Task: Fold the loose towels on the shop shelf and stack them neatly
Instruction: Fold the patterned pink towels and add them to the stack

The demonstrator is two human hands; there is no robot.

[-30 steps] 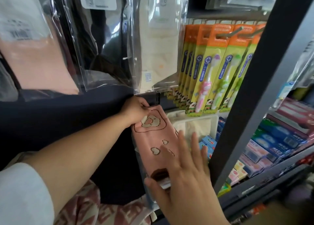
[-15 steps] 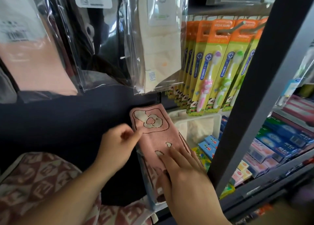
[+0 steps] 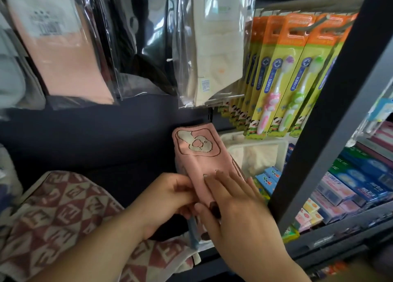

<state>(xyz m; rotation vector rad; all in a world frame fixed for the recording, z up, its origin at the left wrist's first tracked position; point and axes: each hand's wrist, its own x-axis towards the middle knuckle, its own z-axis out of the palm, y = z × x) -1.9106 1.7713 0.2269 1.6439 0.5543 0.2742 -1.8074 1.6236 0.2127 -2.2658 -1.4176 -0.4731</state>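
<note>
Pink towel (image 3: 200, 154) lies near toothbrush packs (image 3: 274, 79) labelled BANNER.

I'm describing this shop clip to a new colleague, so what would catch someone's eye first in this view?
The pink folded terry towel with a stitched cartoon animal, at centre, draws the eye; the left hand holds its left edge and the right hand lies flat on it. At upper right hang orange-and-green carded children's toothbrushes, and a red-and-cream checked towel lies at lower left.

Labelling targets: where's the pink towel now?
Head view, centre: pink towel, right hand resting on it, left of the white bin, below toothbrush packs.
</note>
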